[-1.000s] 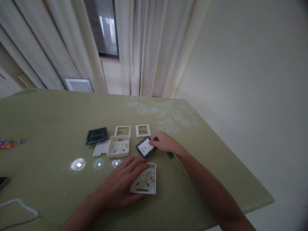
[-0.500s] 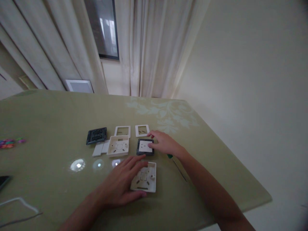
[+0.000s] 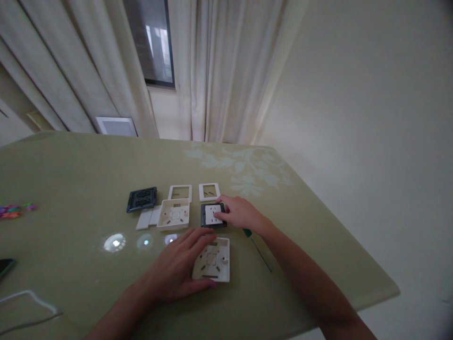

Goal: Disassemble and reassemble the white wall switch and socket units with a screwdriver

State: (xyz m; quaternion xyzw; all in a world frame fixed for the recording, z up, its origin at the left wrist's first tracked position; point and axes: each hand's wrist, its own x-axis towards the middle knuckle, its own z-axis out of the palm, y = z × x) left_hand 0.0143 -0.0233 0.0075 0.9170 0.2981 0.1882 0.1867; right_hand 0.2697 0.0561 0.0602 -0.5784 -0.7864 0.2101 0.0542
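Currently: left hand (image 3: 177, 273) open, flat against square white plastic back box (image 3: 216, 264); right hand (image 3: 241, 215) open, fingertips pressing black-framed white square socket insert (image 3: 210, 213).

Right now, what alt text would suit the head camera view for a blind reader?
A person's left hand rests on a white back box on an olive-green table, while the right hand touches a dark-framed white socket insert. Beyond lie a second back box, two white frames and a dark module; a green-handled screwdriver lies beside the right forearm.
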